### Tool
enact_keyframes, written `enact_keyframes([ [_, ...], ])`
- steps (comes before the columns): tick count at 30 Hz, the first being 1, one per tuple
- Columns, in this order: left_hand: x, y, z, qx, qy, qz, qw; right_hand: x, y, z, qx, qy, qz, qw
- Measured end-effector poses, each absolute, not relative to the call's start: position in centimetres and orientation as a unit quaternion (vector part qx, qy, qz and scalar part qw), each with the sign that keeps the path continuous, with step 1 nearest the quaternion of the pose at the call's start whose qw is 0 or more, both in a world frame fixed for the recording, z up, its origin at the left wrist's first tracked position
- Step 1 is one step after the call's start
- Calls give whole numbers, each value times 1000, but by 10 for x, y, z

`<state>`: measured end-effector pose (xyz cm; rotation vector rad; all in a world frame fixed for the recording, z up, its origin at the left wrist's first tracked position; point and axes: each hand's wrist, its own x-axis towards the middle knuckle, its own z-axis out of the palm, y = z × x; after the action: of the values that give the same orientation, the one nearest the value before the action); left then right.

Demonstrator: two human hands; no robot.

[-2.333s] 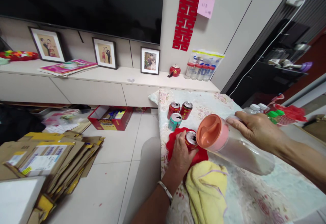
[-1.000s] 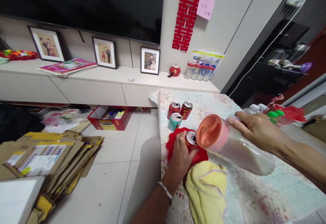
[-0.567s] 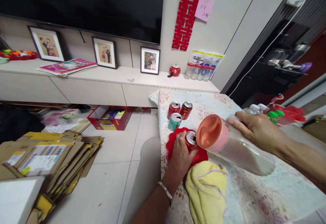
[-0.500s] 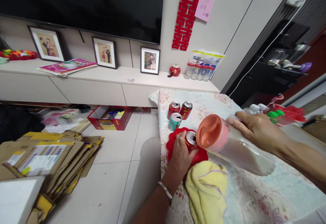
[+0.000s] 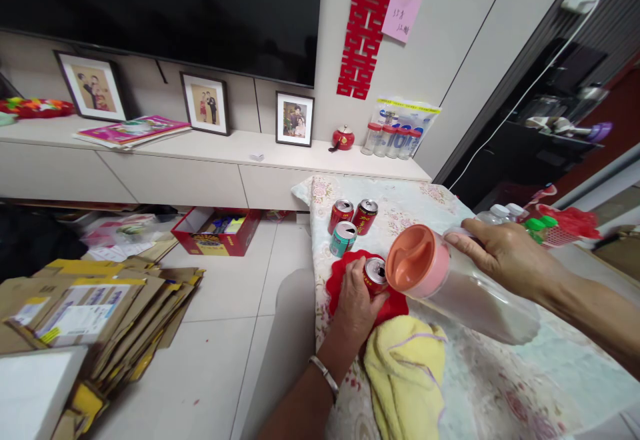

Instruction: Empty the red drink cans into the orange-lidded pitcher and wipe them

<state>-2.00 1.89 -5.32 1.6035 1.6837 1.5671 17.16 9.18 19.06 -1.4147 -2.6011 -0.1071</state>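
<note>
Pitcher tilted at red can

Left hand curled round can on scalloped plate, presumably steadying it. Right hand wrapped about pitcher handle; lid meets can's outline from 3 o'clock, contact unclear, slant probably aiming the mouth. Yellow towel at plate's 5 o'clock. Floral cloth covers counter; television at 11, cartons at 8.
</note>
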Motion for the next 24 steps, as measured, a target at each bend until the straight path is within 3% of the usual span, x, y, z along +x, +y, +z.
enact_keyframes([
  [24,-19,19,-56,560,596,550,171,172,91,191,-481,-872,-24,85],
])
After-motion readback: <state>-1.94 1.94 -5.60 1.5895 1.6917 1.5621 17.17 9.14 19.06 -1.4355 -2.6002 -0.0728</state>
